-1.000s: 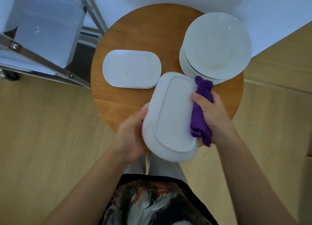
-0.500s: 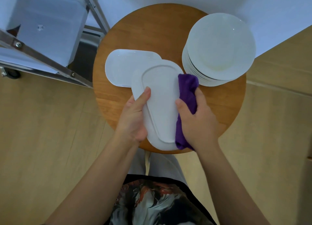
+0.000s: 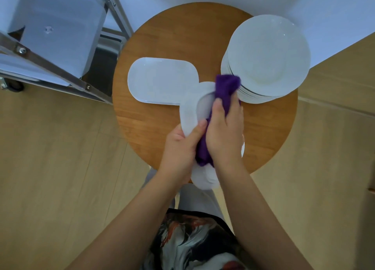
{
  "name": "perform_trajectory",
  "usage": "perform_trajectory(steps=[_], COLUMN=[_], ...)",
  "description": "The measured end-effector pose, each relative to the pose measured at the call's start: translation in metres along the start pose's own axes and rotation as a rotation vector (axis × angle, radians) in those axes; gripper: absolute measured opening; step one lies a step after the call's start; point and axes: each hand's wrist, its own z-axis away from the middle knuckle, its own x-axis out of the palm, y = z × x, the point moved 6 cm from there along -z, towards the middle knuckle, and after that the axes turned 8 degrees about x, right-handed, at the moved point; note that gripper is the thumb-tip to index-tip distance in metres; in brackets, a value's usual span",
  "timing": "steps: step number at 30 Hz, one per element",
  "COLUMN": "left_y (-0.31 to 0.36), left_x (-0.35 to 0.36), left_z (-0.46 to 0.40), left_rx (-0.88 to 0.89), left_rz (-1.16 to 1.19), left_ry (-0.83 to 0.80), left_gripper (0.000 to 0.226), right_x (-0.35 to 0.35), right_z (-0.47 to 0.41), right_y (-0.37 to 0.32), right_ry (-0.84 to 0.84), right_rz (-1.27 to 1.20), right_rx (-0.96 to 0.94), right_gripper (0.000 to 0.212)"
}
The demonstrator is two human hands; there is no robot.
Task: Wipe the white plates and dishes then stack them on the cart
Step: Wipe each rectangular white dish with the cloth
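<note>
A pale wooden floor [image 3: 60, 168] runs under everything here, with a white wall at the top of my view. The biggest thing beside me is the metal cart [image 3: 50, 52], off to my upper left, its shelf holding a white tray-like piece. In front of me stands the round wooden surface [image 3: 182, 36]. On its far right sits a tall stack of round plates [image 3: 267, 54]; on its left lies an oblong dish [image 3: 162, 80], flat, its long side running left to right.

The dish I am wiping [image 3: 191, 107] is oblong too, and its long axis points away from me, from my belly out toward the stack. Its far end overlaps the edge of the flat dish and its near end hangs past the rim of the surface, over my lap.

My left hand [image 3: 180, 150] grips the dish on its left edge, thumb curled over the top face. My right hand [image 3: 225, 136] is closed round a purple cloth [image 3: 225, 89] and presses it down on the middle of the dish; the cloth's far end pokes out past my fingers and nearly reaches the stack.

The cart lies to the left of the dish, on my left hand's side, so I judge that hand is the nearer one to carry it over, swinging it across the flat dish once the wiping is finished.
</note>
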Motion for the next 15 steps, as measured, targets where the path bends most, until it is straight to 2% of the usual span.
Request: perform_trajectory(steps=[4, 7, 11, 15], left_y=[0.019, 0.034, 0.034, 0.028], left_x=[-0.011, -0.019, -0.027, -0.029], left_z=[-0.005, -0.013, -0.017, -0.018], left_rx=[0.096, 0.092, 0.018, -0.058], left_rz=[0.001, 0.007, 0.018, 0.112], left_ry=[0.075, 0.131, 0.171, 0.204], left_gripper=[0.023, 0.027, 0.030, 0.038], right_x=[0.020, 0.031, 0.036, 0.022], right_z=[0.004, 0.026, 0.046, 0.058], right_y=[-0.026, -0.027, -0.009, 0.016], right_ry=[-0.218, -0.292, -0.229, -0.015], right_rz=[0.033, 0.075, 0.154, 0.221], right_rx=[-0.225, -0.377, -0.427, -0.581], right_gripper=[0.045, 0.050, 0.051, 0.050])
